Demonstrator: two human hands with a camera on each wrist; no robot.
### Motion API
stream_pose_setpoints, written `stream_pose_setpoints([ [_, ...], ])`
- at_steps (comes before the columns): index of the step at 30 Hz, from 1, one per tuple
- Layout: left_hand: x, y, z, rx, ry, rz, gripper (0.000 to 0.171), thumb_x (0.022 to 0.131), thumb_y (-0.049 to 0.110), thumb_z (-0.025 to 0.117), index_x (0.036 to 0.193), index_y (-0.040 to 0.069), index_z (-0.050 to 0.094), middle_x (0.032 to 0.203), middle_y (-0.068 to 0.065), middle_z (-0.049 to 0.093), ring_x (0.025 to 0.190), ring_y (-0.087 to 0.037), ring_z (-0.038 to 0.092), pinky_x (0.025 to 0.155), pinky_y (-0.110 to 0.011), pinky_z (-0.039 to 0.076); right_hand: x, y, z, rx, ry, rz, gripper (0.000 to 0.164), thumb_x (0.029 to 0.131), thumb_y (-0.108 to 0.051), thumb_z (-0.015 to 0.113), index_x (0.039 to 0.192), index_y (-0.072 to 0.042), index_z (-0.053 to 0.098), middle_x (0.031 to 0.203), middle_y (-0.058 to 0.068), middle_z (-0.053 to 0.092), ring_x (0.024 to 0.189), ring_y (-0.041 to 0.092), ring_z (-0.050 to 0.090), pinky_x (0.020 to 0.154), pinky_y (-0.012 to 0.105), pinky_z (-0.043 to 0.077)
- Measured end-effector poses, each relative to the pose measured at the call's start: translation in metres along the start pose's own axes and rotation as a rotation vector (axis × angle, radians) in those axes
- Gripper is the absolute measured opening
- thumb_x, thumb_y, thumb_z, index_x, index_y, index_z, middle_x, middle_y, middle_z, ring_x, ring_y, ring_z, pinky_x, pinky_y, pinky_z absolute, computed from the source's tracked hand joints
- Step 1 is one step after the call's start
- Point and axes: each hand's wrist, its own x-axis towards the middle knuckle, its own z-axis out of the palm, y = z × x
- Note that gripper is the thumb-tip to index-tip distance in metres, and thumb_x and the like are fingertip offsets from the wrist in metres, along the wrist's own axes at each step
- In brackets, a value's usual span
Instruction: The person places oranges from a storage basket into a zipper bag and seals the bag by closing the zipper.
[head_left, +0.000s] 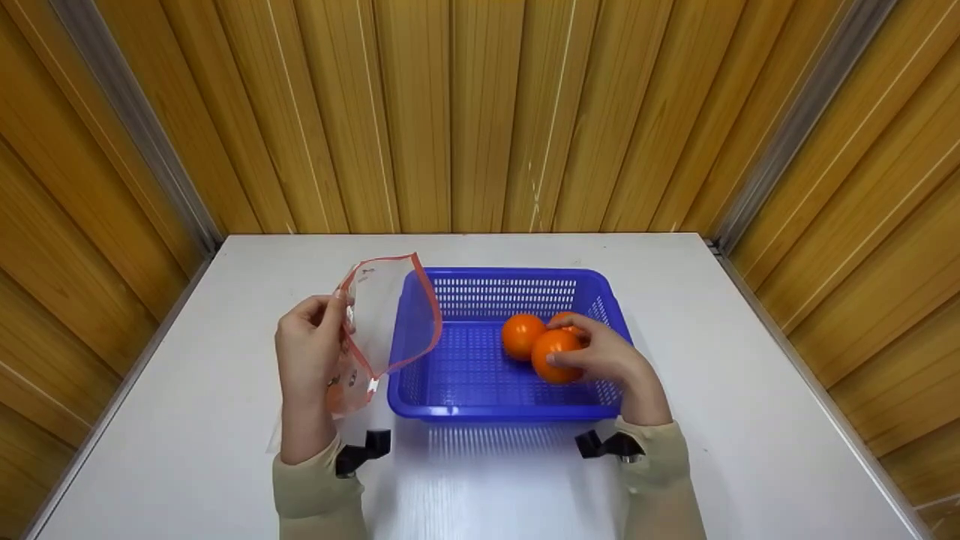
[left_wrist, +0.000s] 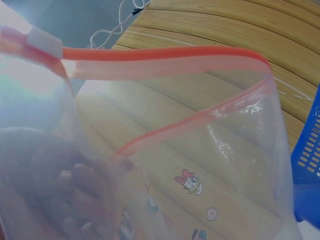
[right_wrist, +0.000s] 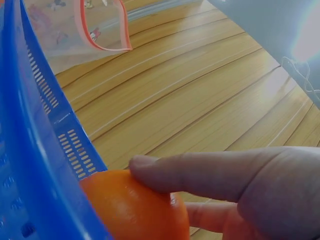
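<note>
My left hand (head_left: 310,345) pinches a clear zip bag (head_left: 394,315) by its red-edged mouth, which gapes beside the basket's left side. In the left wrist view the bag (left_wrist: 240,150) shows cartoon prints, an orange-red zip strip and a white slider (left_wrist: 45,42). My right hand (head_left: 611,356) grips an orange (head_left: 555,358), thumb on its near side and fingers over its top, within the blue basket (head_left: 495,412). Another orange (head_left: 521,334) lies just left of it, and a third orange (head_left: 568,321) is partly hidden behind the fingers. The right wrist view shows the gripped orange (right_wrist: 135,205) close to the basket's rim (right_wrist: 45,150).
The basket stands on a white table (head_left: 750,420). Wood-patterned panels (head_left: 480,112) rise behind the table and along both sides. Black wrist mounts (head_left: 364,451) stick out from both sleeves. A white cable (left_wrist: 117,25) hangs in the left wrist view.
</note>
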Motion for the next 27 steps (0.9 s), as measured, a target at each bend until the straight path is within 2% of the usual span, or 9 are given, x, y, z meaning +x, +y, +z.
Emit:
stream_pose_setpoints([
  [5, 0.0, -0.001, 0.001, -0.014, -0.002, 0.007, 0.029, 0.104, 0.025, 0.061, 0.097, 0.0, 0.075, 0.06, 0.006, 0.057, 0.048, -0.004, 0.05, 0.044, -0.016, 0.043, 0.002, -0.002, 0.001, 0.092, 0.037, -0.018, 0.056, 0.09, -0.022, 0.078, 0.141, -0.012, 0.057, 0.143, 0.026, 0.054, 0.118, 0.036, 0.059, 0.077, 0.037, 0.062],
  [15, 0.001, -0.001, 0.001, 0.006, -0.002, -0.008, 0.028, 0.104, 0.024, 0.061, 0.098, 0.001, 0.076, 0.062, 0.005, 0.057, 0.051, -0.005, 0.05, 0.045, -0.016, 0.044, 0.004, -0.002, 0.001, 0.255, 0.075, -0.065, 0.062, 0.093, -0.023, 0.077, 0.148, -0.011, 0.05, 0.148, 0.025, 0.052, 0.123, 0.039, 0.059, 0.082, 0.041, 0.064],
  [22, 0.0, -0.001, 0.001, 0.008, -0.013, -0.015, 0.029, 0.104, 0.027, 0.062, 0.099, 0.002, 0.076, 0.064, 0.004, 0.057, 0.052, -0.007, 0.05, 0.047, -0.016, 0.044, 0.004, -0.007, 0.005, 0.336, 0.13, -0.11, 0.06, 0.094, -0.022, 0.075, 0.148, -0.013, 0.049, 0.142, 0.026, 0.054, 0.121, 0.039, 0.062, 0.087, 0.043, 0.063],
  [27, 0.001, -0.001, 0.0, -0.014, -0.023, -0.017, 0.03, 0.104, 0.027, 0.062, 0.099, 0.001, 0.075, 0.062, 0.006, 0.057, 0.049, -0.005, 0.049, 0.045, -0.016, 0.043, 0.004, -0.016, 0.011, 0.389, 0.172, -0.128, 0.058, 0.094, -0.02, 0.075, 0.147, -0.015, 0.05, 0.139, 0.023, 0.055, 0.119, 0.036, 0.062, 0.086, 0.04, 0.063],
])
